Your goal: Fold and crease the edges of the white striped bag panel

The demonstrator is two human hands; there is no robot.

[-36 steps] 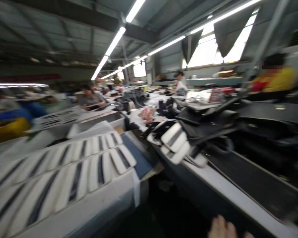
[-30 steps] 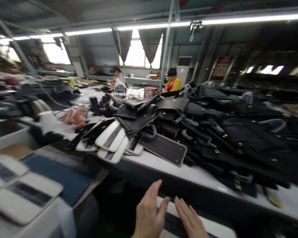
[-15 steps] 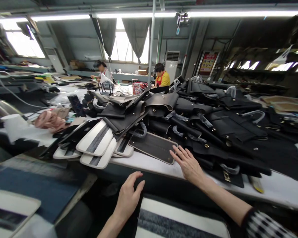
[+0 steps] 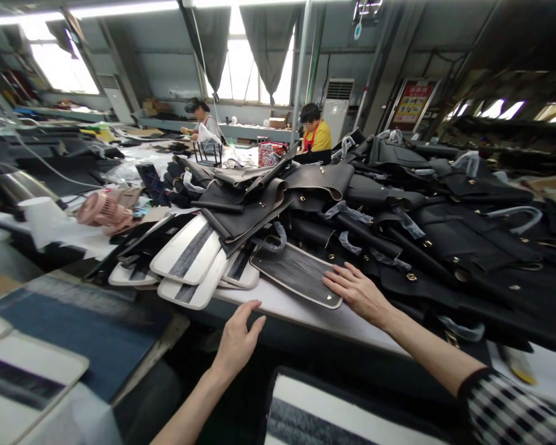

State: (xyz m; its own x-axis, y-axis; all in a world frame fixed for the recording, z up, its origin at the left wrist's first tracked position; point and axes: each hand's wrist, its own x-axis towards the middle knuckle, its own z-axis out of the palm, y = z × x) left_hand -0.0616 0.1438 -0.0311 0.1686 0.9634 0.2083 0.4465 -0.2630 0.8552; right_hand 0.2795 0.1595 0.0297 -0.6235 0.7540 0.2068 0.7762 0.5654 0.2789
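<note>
A black panel (image 4: pixel 296 275) with a pale edge and a small metal stud near its right end lies on the front of the white table. The fingers of my right hand (image 4: pixel 359 293) are stretched over its right end, touching it; the thumb is hidden. My left hand (image 4: pixel 238 340) hovers in front of the table edge, fingers curved and apart, holding nothing. Left of the panel, several white panels (image 4: pixel 183 250) with dark stripes overlap in a pile. Another striped white panel (image 4: pixel 333 411) lies low in front of me.
Black leather bag pieces (image 4: pixel 458 228) with plastic-wrapped handles heap across the table. A pink fan (image 4: pixel 102 212) and white cup-like roll (image 4: pixel 39 219) stand left. A blue board (image 4: pixel 88 327) lies lower left, beside more striped panels (image 4: pixel 32 371). Two people sit at the back.
The view has tilted down and shifted left. My right hand's fingers have come further over the black panel's right end. My left hand stays empty, about where it was.
</note>
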